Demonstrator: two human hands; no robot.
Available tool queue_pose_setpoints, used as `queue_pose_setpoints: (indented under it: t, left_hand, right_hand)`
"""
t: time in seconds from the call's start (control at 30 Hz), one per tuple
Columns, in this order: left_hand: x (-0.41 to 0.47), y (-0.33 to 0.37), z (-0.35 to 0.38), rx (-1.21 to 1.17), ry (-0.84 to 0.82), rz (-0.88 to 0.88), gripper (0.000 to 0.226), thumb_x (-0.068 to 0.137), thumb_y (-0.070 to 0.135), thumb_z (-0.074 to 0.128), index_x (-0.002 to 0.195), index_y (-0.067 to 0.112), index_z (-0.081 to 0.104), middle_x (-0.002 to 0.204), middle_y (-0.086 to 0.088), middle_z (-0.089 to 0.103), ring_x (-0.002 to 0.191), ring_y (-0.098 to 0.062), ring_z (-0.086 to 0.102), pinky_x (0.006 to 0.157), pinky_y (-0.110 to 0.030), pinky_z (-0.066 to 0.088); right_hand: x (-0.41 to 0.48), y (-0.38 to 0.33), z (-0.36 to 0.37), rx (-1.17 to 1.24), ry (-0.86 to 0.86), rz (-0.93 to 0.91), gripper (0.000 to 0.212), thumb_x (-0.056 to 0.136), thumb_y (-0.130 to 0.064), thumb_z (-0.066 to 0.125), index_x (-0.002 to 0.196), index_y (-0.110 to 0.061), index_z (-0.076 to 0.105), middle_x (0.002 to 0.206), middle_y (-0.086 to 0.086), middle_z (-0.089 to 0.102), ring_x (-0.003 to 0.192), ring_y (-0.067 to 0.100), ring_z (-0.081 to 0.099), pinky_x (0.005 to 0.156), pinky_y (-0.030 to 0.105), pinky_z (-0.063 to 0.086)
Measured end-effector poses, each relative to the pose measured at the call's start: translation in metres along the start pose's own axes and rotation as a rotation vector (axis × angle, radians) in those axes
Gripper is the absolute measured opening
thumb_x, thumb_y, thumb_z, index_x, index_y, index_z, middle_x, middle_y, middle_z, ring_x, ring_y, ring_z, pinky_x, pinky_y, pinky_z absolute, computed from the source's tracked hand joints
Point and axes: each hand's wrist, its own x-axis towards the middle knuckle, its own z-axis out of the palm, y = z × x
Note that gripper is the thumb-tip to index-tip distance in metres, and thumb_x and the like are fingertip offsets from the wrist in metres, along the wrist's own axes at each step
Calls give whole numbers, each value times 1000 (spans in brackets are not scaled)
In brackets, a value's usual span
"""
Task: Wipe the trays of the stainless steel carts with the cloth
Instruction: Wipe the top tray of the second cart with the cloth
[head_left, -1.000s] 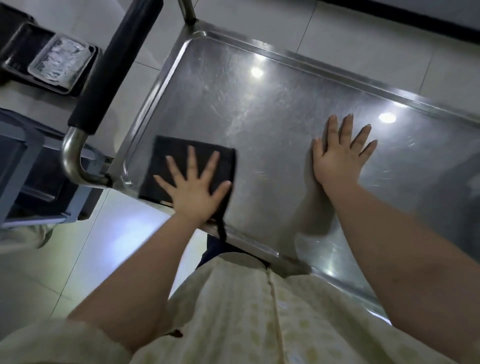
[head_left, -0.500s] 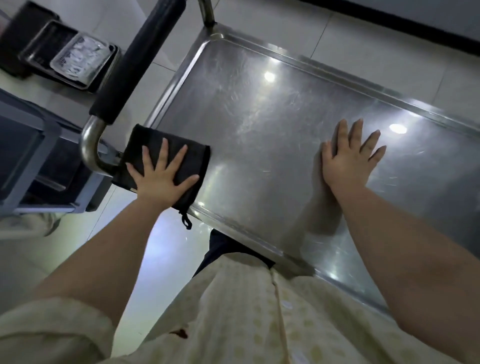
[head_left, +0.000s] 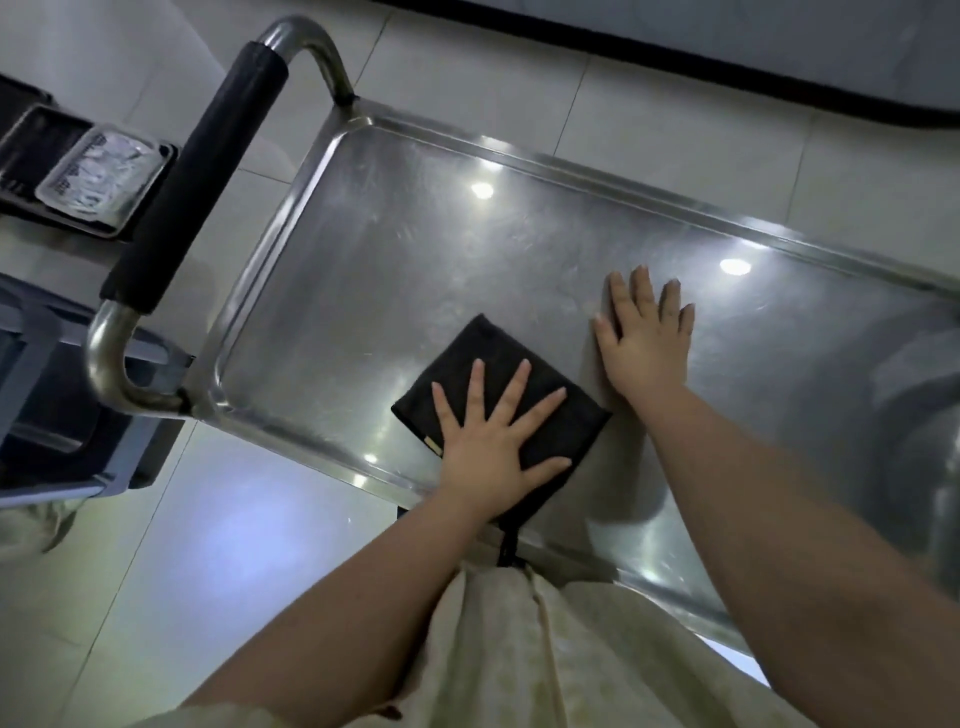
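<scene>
A stainless steel cart tray (head_left: 395, 270) with a raised rim fills the middle of the view. A folded black cloth (head_left: 483, 358) lies on it near the front rim. My left hand (head_left: 493, 441) presses flat on the cloth with fingers spread and straight. A short loop of the cloth hangs over the front rim. My right hand (head_left: 647, 338) rests flat on the bare tray just right of the cloth, fingers straight, holding nothing.
The cart's steel handle with a black foam grip (head_left: 192, 187) stands at the tray's left end. A dark tray with a clear lidded container (head_left: 98, 176) sits at far left. A blue-grey frame (head_left: 57, 415) is at lower left. Pale floor tiles surround the cart.
My left hand has slid the cloth rightward from the tray's left front corner to beside my right hand. The right hand stays flat on the tray.
</scene>
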Motion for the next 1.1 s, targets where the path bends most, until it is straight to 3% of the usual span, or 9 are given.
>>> queue_pose_setpoints:
  t: [0.2,0.4,0.6,0.8,0.97,1.1]
  left_hand:
    - [17,1,2,-12,37,-39,77,83,86,22,151,53,10,165,7,7,148,-44,-4,104,-79,-3]
    - [153,11,-26,-44,13,-83,78,77,90,4,146,58,-11,164,10,-10,145,-42,-21,100,-76,-17]
    - [247,37,-53,-62,-73,-10,78,77,89,5,147,57,-7,163,10,-14,145,-42,-22,99,-78,-16]
    - [137,7,-28,-30,14,47,71,87,80,15,151,52,0,165,7,-3,148,-39,-12,106,-76,-5]
    - [14,-11,4,-2,-30,56,69,91,74,19,153,45,17,164,-1,14,147,-46,3,104,-79,4]
    - [22,0,2,7,-30,87,69,90,74,22,153,46,17,163,-2,18,146,-48,5,102,-81,3]
  right_hand:
    - [-33,27,4,-69,19,65,61,96,-59,5,154,-41,-5,164,-8,-6,149,32,-11,119,51,-10]
    - [-30,29,12,-64,111,34,60,99,-56,14,156,-36,8,164,-5,9,150,34,-1,119,52,-4]
    - [-27,33,17,-59,145,26,60,99,-55,21,155,-35,14,163,-5,14,150,33,2,119,53,0]
    - [-28,32,12,-44,105,26,62,99,-59,13,156,-36,7,164,-8,5,150,29,-7,119,54,-1]
    - [-30,30,8,-56,63,40,61,99,-57,11,156,-37,3,164,-9,-1,150,30,-12,119,54,-4]
    - [-29,31,2,-17,28,27,60,100,-55,16,156,-36,3,163,-10,-4,149,28,-15,119,52,-7]
